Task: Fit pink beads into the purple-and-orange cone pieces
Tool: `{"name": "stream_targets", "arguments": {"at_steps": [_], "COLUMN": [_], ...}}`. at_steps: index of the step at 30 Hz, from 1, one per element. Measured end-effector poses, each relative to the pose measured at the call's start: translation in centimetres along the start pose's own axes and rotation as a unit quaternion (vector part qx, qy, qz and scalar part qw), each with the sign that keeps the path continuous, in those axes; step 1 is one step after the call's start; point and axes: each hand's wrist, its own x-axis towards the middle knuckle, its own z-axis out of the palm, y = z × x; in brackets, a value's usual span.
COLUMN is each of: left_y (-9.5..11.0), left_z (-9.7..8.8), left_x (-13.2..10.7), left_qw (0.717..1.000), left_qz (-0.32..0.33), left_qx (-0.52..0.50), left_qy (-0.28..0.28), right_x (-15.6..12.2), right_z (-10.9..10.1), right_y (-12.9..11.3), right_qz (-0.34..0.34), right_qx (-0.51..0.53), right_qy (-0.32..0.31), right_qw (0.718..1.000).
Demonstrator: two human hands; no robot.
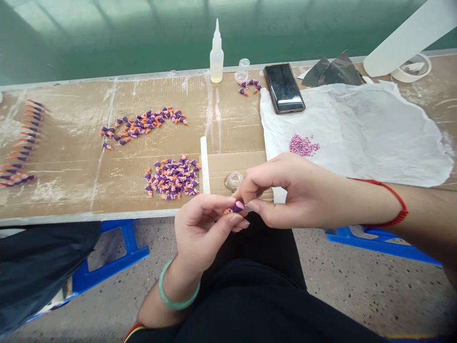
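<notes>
The fingers of the left hand and right hand were pinched shut on a small purple-and-orange cone, just past the cardboard-topped table's front edge.

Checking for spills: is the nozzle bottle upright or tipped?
Upright: the plastic nozzle bottle stands on its base, tip pointing straight up.

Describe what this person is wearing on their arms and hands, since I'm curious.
The left hand and right hand wear no gloves, and no sleeves show on the forearms. A smooth pale green bangle circles the left wrist, and a thin red cord bracelet circles the right.
</notes>
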Motion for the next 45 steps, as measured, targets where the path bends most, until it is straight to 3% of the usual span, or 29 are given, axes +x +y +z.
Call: {"name": "stream_targets", "arguments": {"at_steps": [12,23,31,35,38,42,45], "left_y": [0.4,0.6,0.6,0.3,0.5,1.1,1.5], "left_z": [-0.1,0.7,0.4,0.1,-0.1,0.0,0.3], "left_x": [0.1,0.2,0.4,0.4,0.5,0.6,0.4], "left_qw": [0.999,0.996,0.999,0.997,0.985,0.949,0.928], "left_qz": [-0.007,-0.020,-0.002,0.045,0.123,0.240,0.291], "left_qx": [-0.016,-0.089,-0.043,0.007,0.101,0.186,0.211], "left_qy": [-0.029,-0.009,-0.033,-0.058,-0.068,-0.089,-0.097], "right_x": [-0.2,-0.9,-1.3,-1.8,-2.5,-3.5,-4.1], "right_z": [0.0,0.6,0.8,0.8,0.7,0.8,1.0], "right_y": [-0.8,-0.8,-0.8,-0.8,-0.9,-1.0,-0.9], "right_qz": [-0.027,-0.087,-0.100,-0.110,-0.133,-0.203,-0.236], "right_qx": [-0.030,-0.098,-0.130,-0.163,-0.201,-0.294,-0.357], "right_qy": [-0.005,0.050,0.067,0.069,0.080,0.153,0.182], "right_qw": [0.999,0.990,0.984,0.978,0.967,0.921,0.885]}}
